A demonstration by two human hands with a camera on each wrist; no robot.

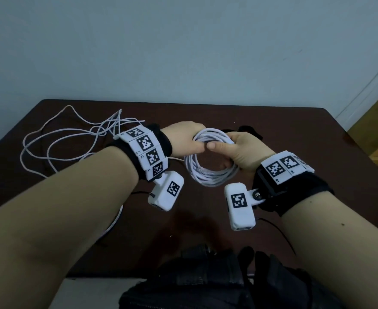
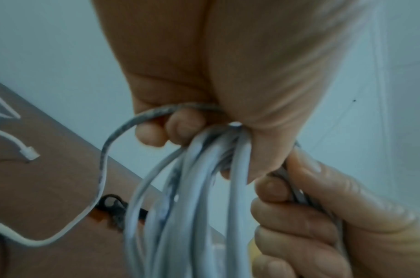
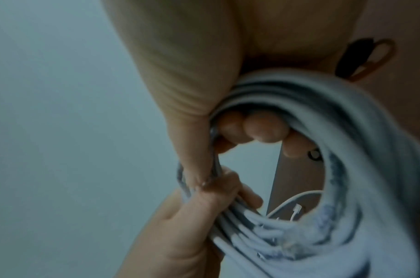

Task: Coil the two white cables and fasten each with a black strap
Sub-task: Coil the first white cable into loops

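Observation:
A white cable wound into a coil (image 1: 210,172) hangs above the dark brown table (image 1: 295,134), held at its top by both hands. My left hand (image 1: 196,147) grips the top left of the bundle, fingers curled round the strands (image 2: 178,129). My right hand (image 1: 219,148) grips the top right, its fingers (image 3: 263,129) hooked through the loop. A loose tail (image 2: 102,169) runs from my left hand down to the table. The second white cable (image 1: 72,139) lies tangled at the table's left. A black strap (image 1: 249,130) lies behind my right hand.
A white connector (image 2: 29,154) of the loose cable rests on the table. A pale wall (image 1: 183,52) stands just behind the table's far edge. A black bag or garment (image 1: 206,282) sits at the near edge below my arms. More white cable (image 1: 116,219) shows under my left forearm.

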